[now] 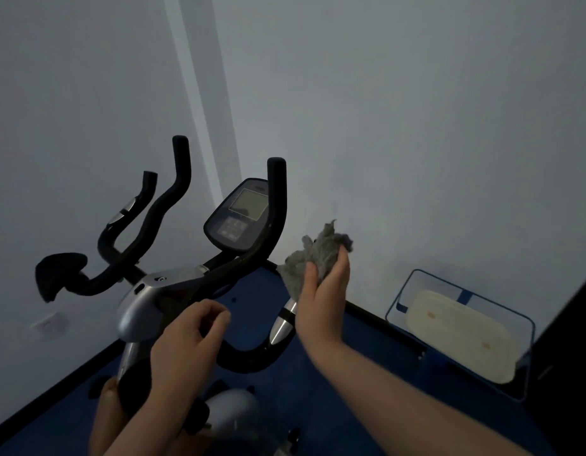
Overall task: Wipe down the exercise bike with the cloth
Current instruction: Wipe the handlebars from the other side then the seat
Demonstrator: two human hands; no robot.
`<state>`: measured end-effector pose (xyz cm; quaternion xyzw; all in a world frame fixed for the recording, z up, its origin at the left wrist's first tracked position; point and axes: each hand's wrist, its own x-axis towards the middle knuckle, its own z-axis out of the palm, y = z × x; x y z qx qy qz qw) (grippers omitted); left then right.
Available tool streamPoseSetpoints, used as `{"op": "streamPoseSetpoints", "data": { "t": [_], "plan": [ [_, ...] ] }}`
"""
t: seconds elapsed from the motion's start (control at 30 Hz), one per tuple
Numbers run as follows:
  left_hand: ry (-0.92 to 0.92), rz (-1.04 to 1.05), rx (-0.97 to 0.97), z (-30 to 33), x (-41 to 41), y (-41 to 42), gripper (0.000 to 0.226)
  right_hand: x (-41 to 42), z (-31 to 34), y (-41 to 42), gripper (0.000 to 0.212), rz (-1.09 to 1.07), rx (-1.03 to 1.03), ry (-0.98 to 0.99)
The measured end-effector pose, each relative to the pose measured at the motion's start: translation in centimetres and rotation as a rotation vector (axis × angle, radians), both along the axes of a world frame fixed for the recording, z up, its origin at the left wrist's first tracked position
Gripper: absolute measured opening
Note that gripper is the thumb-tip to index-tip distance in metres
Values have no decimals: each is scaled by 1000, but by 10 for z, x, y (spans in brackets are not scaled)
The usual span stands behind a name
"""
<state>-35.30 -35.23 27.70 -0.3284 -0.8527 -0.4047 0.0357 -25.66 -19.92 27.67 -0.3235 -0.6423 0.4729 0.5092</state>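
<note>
One exercise bike, one cloth

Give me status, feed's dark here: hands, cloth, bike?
Right hand grips grey cloth, beside right handlebar, contact unclear. Left hand loosely curled over bike frame, holding nothing. Nothing blocking.

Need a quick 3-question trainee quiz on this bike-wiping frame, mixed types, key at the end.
1. True or false: the right hand holds the grey cloth.
2. The left hand is: A) on the console B) near the bike's silver stem housing, holding no cloth C) in the blue basket.
3. Fill in: the cloth is held just right of the upright black ____.

Key: 1 true; 2 B; 3 handlebar.
</note>
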Motion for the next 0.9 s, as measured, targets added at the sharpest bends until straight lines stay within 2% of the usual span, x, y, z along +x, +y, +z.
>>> {"op": "streamPoseSetpoints", "data": {
  "t": [0.17, 0.27, 0.37, 0.47, 0.6, 0.73, 0.83, 0.9],
  "plan": [
    [-3, 8, 14, 0, -2, 1, 12, 0, 34, 32, 46, 42, 68, -6],
    [-18, 14, 19, 0, 0, 1, 14, 0, 11, 8, 50, 7, 38, 1],
    [-30, 10, 40, -1, 0, 1, 12, 2, -17, -25, 58, 46, -97, 30],
    [-28, 8, 45, -1, 0, 1, 11, -3, -6, -7, 59, 26, -52, 11],
    [-20, 6, 47, 0, 1, 0, 11, -4, 18, 19, 53, -68, 283, -114],
    [-8, 6, 50, 0, 2, 0, 11, 9, -6, 18, 44, -168, 723, -451],
    [2, 5, 62, -2, 1, -1, 11, 32, -23, 25, 42, 12, 988, -529],
    [-4, -3, 77, -3, 0, -1, 10, 43, -14, 43, 43, 147, 1244, -605]
  ]
}}
